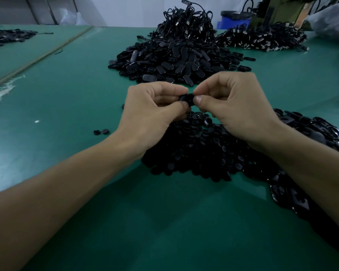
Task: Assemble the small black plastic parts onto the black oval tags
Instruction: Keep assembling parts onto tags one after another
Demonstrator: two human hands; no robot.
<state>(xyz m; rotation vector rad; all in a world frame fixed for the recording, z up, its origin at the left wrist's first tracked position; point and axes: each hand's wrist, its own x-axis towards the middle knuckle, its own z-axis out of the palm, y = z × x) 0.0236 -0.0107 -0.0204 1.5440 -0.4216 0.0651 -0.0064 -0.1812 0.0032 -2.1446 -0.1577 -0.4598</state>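
Pinching black oval tag (pixel 186 99) at frame centre: left hand (pixel 151 108) grips one end, right hand (pixel 231 102) thumb and forefinger clamp other. Small part hidden inside pinch. Risk: skewed press pops it loose into small-parts heap (pixel 194 153) at 6 o'clock, lost among lookalikes. Tag pile (pixel 170 61) at 12 o'clock. No legible writing.

Tabletop (pixel 67 114): parts pile (pixel 200 153) near centre, tag pile (pixel 170 65) behind it, cable heap (pixel 186 26) behind that, second heap (pixel 262 39) to its right. Two strays (pixel 101 132) left of parts pile (apart from it). Third pile (pixel 311 133) at right edge.
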